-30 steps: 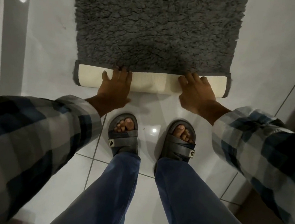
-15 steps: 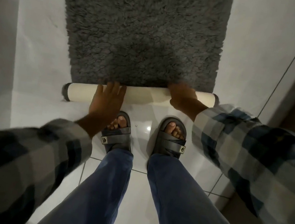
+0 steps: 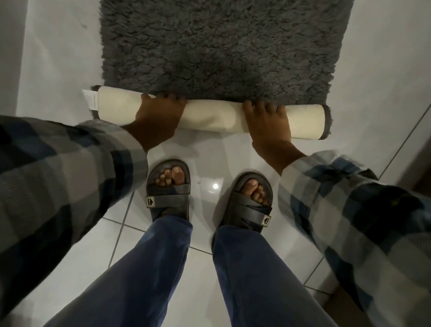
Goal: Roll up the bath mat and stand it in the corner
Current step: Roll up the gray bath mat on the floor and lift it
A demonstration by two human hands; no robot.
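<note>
Palms flat, fingers spread on roll (image 3: pixel 210 114), left hand (image 3: pixel 157 115), right hand (image 3: pixel 268 126): push evenly toward 12 o'clock, ends level.

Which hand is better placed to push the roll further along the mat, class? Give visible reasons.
Neither clearly: both suit it. The left hand and right hand each lie flat over the cream roll, fingers over its far side, roughly evenly spaced. The grey bath mat ahead remains unrolled.

The roll (image 3: pixel 210 114) of the bath mat (image 3: pixel 218 33) is thicker than a second ago. A white label (image 3: pixel 89 97) now shows at its left end. Both hands now lie flat on top.
</note>
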